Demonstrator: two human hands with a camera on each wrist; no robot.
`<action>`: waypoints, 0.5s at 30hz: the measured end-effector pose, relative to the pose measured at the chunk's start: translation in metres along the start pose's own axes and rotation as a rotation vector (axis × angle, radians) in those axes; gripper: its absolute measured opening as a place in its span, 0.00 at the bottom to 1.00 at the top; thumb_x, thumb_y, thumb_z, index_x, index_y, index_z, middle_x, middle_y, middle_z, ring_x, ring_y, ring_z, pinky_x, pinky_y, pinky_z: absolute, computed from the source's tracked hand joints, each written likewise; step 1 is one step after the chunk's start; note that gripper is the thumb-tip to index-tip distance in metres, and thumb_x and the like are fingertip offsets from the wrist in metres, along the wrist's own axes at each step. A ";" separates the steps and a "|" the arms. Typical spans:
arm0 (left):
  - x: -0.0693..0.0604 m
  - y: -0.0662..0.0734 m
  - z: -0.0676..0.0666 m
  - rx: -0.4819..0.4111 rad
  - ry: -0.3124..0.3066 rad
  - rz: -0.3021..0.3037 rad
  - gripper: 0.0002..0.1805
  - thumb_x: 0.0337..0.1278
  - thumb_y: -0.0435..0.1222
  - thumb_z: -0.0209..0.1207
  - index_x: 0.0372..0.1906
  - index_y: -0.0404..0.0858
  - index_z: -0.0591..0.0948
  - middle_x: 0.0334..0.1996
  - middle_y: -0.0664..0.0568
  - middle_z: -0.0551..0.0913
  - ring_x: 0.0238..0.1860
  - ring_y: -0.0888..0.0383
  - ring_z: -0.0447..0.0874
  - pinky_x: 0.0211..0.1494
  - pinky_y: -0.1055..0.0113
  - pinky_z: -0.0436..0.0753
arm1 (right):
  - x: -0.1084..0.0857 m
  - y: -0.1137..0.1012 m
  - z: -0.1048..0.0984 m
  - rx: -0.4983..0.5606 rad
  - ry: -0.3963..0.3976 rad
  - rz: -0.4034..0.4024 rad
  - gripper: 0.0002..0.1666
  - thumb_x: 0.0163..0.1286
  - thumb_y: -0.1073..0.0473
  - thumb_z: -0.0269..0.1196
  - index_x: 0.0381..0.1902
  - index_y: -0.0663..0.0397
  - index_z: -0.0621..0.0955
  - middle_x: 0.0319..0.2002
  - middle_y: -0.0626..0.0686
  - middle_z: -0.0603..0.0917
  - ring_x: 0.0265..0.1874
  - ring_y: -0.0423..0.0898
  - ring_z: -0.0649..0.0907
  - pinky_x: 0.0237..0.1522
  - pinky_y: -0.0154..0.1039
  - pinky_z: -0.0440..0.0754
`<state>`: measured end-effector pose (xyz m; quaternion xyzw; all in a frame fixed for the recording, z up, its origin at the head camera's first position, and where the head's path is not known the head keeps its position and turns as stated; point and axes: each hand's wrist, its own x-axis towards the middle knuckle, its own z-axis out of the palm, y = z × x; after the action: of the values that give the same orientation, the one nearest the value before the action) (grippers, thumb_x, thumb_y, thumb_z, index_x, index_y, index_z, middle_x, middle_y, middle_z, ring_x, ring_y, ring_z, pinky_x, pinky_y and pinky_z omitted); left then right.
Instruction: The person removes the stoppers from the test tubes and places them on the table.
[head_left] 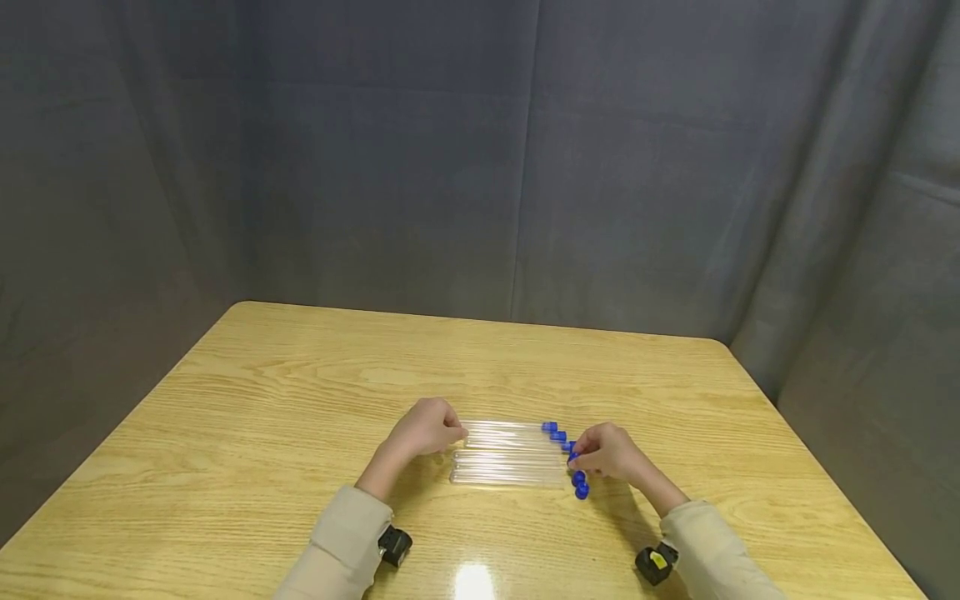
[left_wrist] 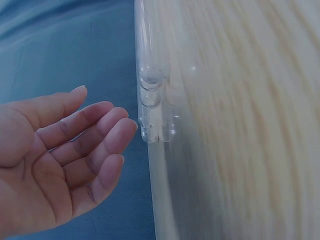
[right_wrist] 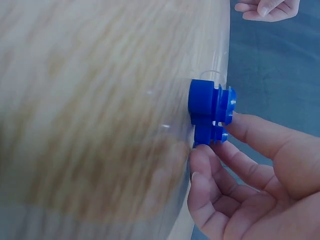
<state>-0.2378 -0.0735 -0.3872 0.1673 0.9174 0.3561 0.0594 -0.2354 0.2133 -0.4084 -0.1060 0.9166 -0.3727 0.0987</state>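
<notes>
Several clear test tubes (head_left: 510, 477) lie side by side on the table, rounded ends to the left. Blue caps (head_left: 558, 436) sit at the right ends of the far tubes. My right hand (head_left: 609, 452) is at the tubes' right side, its thumb and fingers pinching a blue stopper cap (right_wrist: 202, 135). Two more blue caps (head_left: 581, 485) lie just nearer than that hand. Beside the rounded tube ends (left_wrist: 151, 107), my left hand (head_left: 427, 427) holds nothing. Its fingers are loosely bent in the left wrist view, slightly apart from the glassy tips.
The wooden table (head_left: 300, 367) stretches around the tubes on all sides. A dark grey curtain (head_left: 390, 167) hangs behind it and along both sides. Each sleeve has a black wrist camera (head_left: 394, 546) strapped on it.
</notes>
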 end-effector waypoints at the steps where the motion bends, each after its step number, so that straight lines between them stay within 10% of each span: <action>1: 0.000 0.000 0.000 0.002 0.001 0.002 0.09 0.55 0.33 0.57 0.26 0.33 0.83 0.16 0.47 0.78 0.12 0.62 0.68 0.15 0.74 0.64 | 0.000 0.000 0.000 0.001 -0.004 -0.007 0.04 0.54 0.68 0.64 0.27 0.63 0.78 0.16 0.49 0.77 0.14 0.42 0.71 0.17 0.34 0.68; 15: 0.010 0.005 -0.001 -0.012 0.006 0.092 0.05 0.53 0.29 0.57 0.30 0.32 0.82 0.26 0.50 0.80 0.23 0.60 0.74 0.26 0.69 0.75 | 0.002 0.000 -0.008 0.060 0.051 0.013 0.07 0.60 0.62 0.61 0.30 0.63 0.79 0.18 0.52 0.78 0.16 0.44 0.74 0.18 0.37 0.73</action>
<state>-0.2461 -0.0668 -0.3831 0.2077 0.9068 0.3645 0.0412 -0.2395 0.2180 -0.4031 -0.0876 0.9078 -0.4020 0.0810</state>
